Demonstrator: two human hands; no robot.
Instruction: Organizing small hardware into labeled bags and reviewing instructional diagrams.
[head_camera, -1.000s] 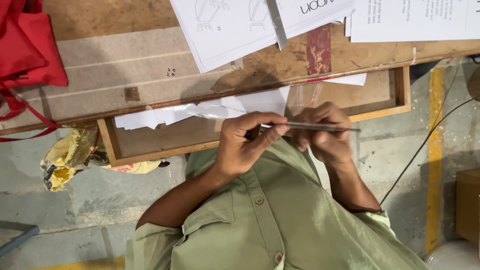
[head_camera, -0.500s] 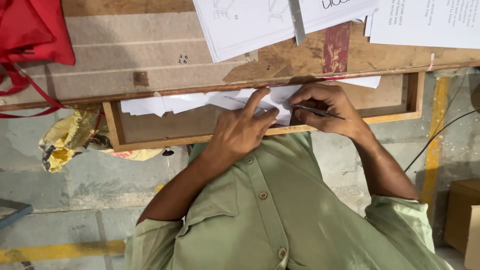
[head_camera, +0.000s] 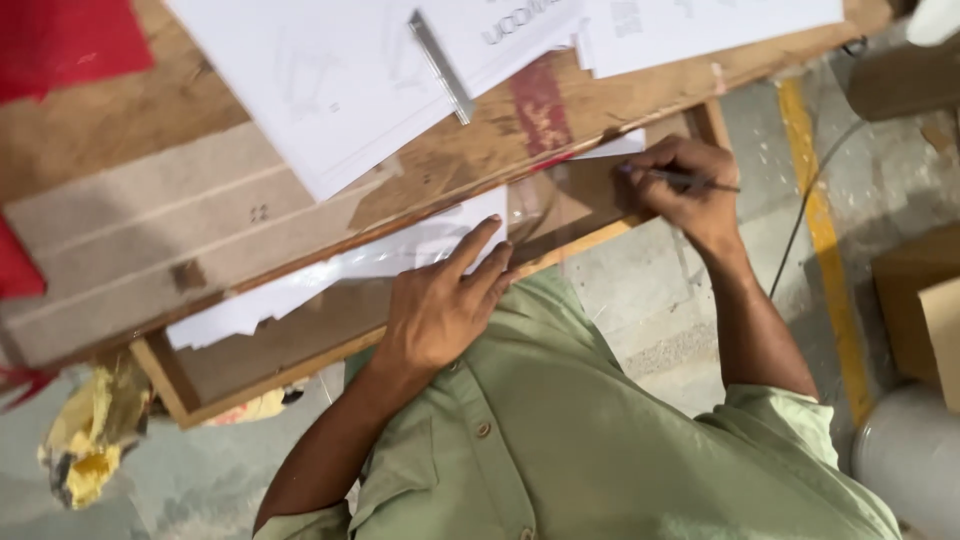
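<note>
Pen, thin and dark, sits pinched in the right hand over the open drawer at the bench's front edge. Left hand, fingers spread and gripping nothing, presses flat on white paper in that drawer.

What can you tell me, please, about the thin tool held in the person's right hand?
The thin tool is a slim, dark, pen-like rod; its material is unclear. It lies nearly level, its free end jutting right past the knuckles, its other end hidden among the fingers. The right hand pinches it over the right end of the open wooden drawer, beside a clear plastic sheet.
</note>
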